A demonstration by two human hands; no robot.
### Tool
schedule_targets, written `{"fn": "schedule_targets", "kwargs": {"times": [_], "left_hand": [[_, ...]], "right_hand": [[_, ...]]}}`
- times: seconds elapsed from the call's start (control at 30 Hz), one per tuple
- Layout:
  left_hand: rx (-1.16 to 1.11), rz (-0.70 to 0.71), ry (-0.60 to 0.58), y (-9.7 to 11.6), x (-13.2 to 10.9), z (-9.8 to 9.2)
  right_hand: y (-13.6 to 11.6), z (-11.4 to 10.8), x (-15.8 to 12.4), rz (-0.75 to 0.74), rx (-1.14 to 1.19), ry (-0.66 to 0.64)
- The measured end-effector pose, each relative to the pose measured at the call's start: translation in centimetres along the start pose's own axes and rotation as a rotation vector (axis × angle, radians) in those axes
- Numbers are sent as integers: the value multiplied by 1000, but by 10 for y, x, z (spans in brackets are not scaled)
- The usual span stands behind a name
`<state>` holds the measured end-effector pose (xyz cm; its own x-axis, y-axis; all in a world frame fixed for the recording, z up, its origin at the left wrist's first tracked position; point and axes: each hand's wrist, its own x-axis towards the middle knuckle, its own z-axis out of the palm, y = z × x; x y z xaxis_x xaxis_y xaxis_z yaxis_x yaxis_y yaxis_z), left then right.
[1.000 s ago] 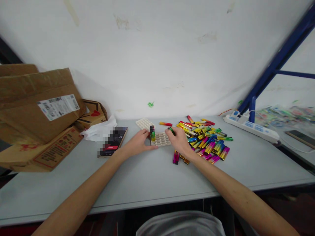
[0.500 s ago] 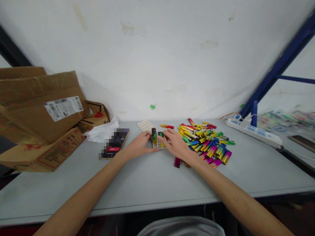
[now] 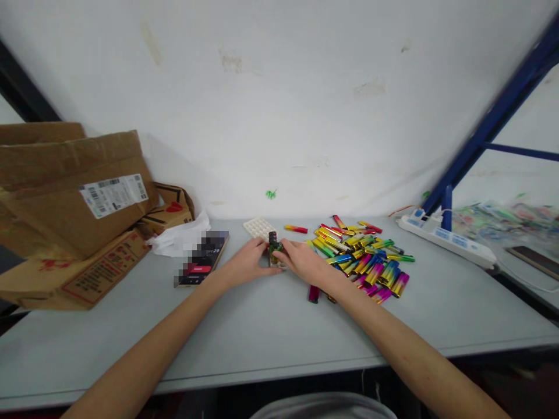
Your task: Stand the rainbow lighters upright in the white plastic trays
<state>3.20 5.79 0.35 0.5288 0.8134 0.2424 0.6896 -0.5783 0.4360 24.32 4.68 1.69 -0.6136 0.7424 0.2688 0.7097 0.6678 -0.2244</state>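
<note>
Small lighters with dark tops (image 3: 273, 237) stand upright in a pale, dimpled tray (image 3: 279, 265) in the middle of the table. My left hand (image 3: 247, 262) is curled round the left side of this tray, with the thumb along its near edge. My right hand (image 3: 301, 260) closes its fingers on a green lighter (image 3: 278, 247), against the standing ones. The fingers hide most of that lighter and much of the tray. A second off-white dimpled tray (image 3: 261, 227) lies just behind. To the right spreads a pile of shiny, multicoloured lighters (image 3: 364, 250).
A single red-yellow lighter (image 3: 296, 228) lies behind my right hand. On the left are a phone (image 3: 209, 256), a white plastic bag (image 3: 181, 235) and cardboard boxes (image 3: 74, 192). A white power strip (image 3: 449, 240) runs along the right, near a blue frame post (image 3: 446, 206).
My right hand has shifted slightly left, bringing its lighter against the standing ones. My left hand stays at the tray. The whole view has tilted slightly.
</note>
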Motion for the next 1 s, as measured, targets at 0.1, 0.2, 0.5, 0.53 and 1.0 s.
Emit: {"fn": "schedule_targets", "kwargs": {"times": [0.1, 0.2, 0.5, 0.53, 1.0], "left_hand": [[-5, 14, 2, 0, 1, 0], [-4, 27, 5, -1, 1, 0], [4, 19, 27, -3, 0, 0], [0, 20, 31, -2, 0, 0], [41, -49, 16, -3, -1, 0]], "right_hand": [[-3, -2, 3, 24, -132, 16], [-5, -4, 5, 14, -178, 25], [-2, 5, 4, -32, -111, -2], [-2, 5, 4, -28, -118, 7], [94, -16, 49, 252, -101, 1]]}}
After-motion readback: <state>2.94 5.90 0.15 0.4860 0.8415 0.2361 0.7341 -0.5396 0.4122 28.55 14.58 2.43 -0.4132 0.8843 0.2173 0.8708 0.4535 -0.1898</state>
